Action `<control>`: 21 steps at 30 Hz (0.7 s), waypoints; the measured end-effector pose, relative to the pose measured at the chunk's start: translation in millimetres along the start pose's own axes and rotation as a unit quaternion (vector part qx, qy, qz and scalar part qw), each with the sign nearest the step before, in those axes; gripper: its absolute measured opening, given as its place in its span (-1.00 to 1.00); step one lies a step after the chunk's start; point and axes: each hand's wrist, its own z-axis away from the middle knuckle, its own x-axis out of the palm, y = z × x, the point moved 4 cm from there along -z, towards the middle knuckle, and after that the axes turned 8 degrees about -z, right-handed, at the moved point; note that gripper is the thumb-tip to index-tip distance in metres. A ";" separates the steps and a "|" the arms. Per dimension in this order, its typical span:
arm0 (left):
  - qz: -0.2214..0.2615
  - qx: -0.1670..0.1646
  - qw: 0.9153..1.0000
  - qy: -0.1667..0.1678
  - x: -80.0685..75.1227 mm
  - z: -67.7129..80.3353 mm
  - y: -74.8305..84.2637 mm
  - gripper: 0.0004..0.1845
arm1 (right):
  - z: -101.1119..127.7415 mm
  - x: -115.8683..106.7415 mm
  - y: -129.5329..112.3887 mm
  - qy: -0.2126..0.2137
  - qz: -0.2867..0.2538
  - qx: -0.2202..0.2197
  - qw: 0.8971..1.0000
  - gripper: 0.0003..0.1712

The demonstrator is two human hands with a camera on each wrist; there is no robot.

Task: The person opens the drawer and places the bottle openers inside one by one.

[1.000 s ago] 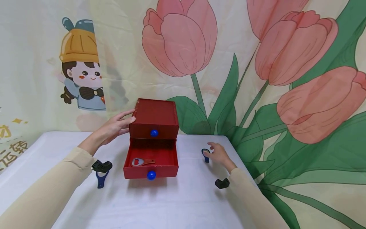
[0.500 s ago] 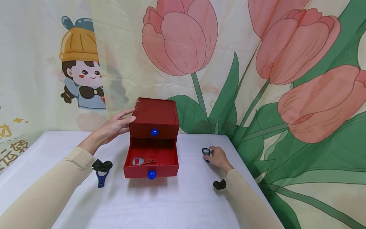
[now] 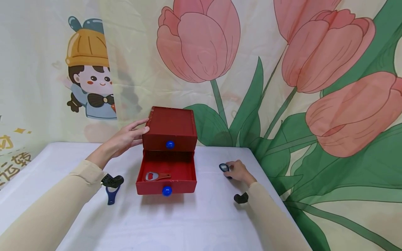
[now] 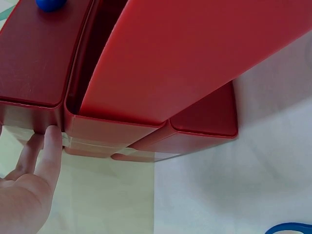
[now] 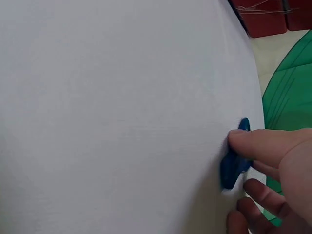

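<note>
Since the earlier frame: the right hand point(image 3: 239, 171) has closed in on the blue opener point(image 5: 228, 171), whose ring end has swung to the left. Red cabinet, open drawer and left hand look unchanged.

Right hand: narrow, thumb and fingers pinching the opener by its handle part, right of the cabinet, over the white table point(image 3: 201, 223). Opener tilted; cannot tell whether it is wholly off the cloth.
Left hand point(image 3: 127, 137): fingers fairly straight, resting against the side of the red cabinet point(image 3: 171, 122), gripping nothing.
Open drawer point(image 3: 182, 188): pulled well out; wooden-handled opener point(image 3: 161, 176) lying inside. Left wrist view shows another red section beneath.

Possible faults, my judgement:
1. Opener pivots or drops. Cause: small contact at one end, ring end unsupported.
2. Cabinet skids or turns. Cause: left hand pressing one side only, no hand visible opposite.
3. Cabinet tips forward. Cause: drawer hanging out in front, should anything lean on it.
4. Second blue opener point(image 3: 111, 198) gets knocked. Cause: the black wrist camera point(image 3: 112, 181) overlaps it from my side; a dropped forearm might catch it. Height between them unclear.
</note>
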 end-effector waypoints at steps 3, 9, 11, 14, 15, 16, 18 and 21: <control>0.001 -0.001 1.000 0.000 0.1 -0.3 0.1 -0.07 | 0.3 -1.1 -5.4 -0.032 0.000 -0.015 0.999 -0.42; 0.003 -0.002 1.000 -0.002 -0.3 -0.6 -0.9 -0.06 | 3.4 -2.9 -16.0 -0.083 -0.003 0.000 0.997 -0.42; 0.003 -0.002 1.000 -0.002 -0.5 -0.7 -1.4 -0.06 | 4.3 -3.5 -18.5 -0.091 -0.001 0.004 0.996 -0.41; 0.002 -0.001 1.000 -0.003 -0.5 -0.7 -1.6 -0.06 | 5.6 -4.6 -20.8 -0.093 0.005 0.008 0.996 -0.40; 0.002 -0.001 1.000 -0.003 -0.3 -0.7 -1.5 -0.06 | 6.2 -4.9 -21.2 -0.094 0.006 0.009 0.996 -0.40; 0.002 -0.001 1.000 -0.004 -0.1 -0.6 -1.3 -0.05 | 6.7 -5.1 -21.2 -0.093 0.009 0.010 0.996 -0.40; 0.002 -0.001 1.000 -0.005 0.4 -0.4 -0.6 -0.06 | 8.0 -5.6 -21.7 -0.093 0.013 0.009 0.996 -0.41; 0.003 -0.001 1.000 -0.005 0.3 0.0 0.6 -0.07 | 9.2 -6.2 -22.3 -0.094 0.020 -0.002 0.995 -0.43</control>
